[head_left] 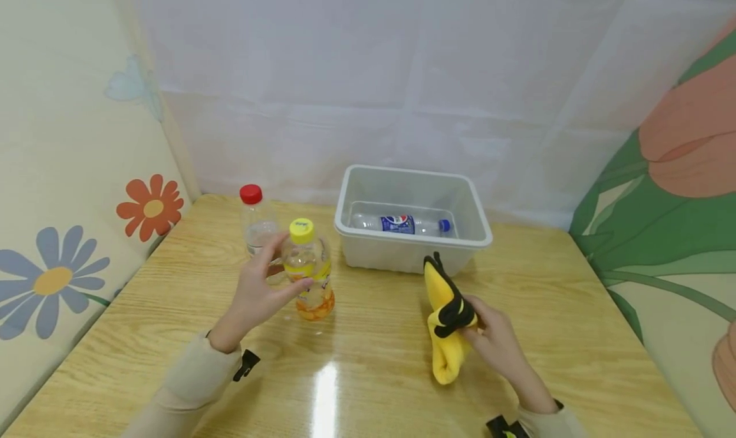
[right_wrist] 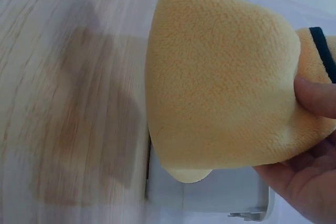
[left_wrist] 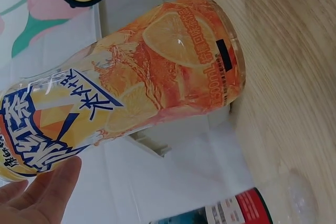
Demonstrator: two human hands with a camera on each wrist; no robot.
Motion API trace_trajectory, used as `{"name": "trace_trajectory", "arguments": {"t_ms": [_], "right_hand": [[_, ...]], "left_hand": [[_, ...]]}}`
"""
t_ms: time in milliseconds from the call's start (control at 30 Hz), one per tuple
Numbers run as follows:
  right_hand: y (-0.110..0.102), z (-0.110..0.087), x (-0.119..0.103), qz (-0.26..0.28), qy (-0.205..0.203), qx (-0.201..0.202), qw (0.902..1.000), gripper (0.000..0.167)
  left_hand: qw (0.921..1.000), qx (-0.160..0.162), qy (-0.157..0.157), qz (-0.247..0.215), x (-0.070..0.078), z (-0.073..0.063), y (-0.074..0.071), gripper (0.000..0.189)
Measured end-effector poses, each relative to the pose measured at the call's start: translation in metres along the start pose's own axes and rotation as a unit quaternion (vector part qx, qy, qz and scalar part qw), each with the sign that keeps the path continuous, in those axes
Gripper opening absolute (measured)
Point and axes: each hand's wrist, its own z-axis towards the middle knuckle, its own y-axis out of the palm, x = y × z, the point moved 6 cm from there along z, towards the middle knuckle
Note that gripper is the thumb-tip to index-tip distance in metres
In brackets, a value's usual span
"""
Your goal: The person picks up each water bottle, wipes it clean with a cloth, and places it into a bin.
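My left hand grips a clear plastic drink bottle with a yellow cap, thumb on the near side and fingers on the far side. Its orange label with citrus slices shows large in the left wrist view, the base close to the table. My right hand pinches a folded yellow cloth with black edging, held up in front of the bin. In the right wrist view the fuzzy cloth hangs from thumb and fingers, hiding part of the bin behind it.
A grey-white plastic bin stands at the back middle, with a blue-capped Pepsi bottle lying inside. A red-capped clear bottle stands behind my left hand. The wood-grain table meets a white sheet at the back.
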Motion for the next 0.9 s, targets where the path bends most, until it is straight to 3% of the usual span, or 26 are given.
{"name": "trace_trajectory", "arguments": {"t_ms": [433,667,900], "right_hand": [[0.003,0.007,-0.007,0.021,0.005,-0.001,0.9998,0.048],[0.003,0.013,-0.015,0.027,-0.005,0.012,0.9996,0.047],[0.001,0.021,-0.024,0.039,-0.04,0.039,0.9977,0.051]], "left_hand": [[0.9969,-0.043,-0.036,-0.055,-0.001,0.005,0.028,0.074],[0.9944,-0.062,-0.023,-0.082,0.002,0.007,0.044,0.074],[0.9918,-0.081,-0.012,-0.098,0.006,0.011,0.057,0.074]]}}
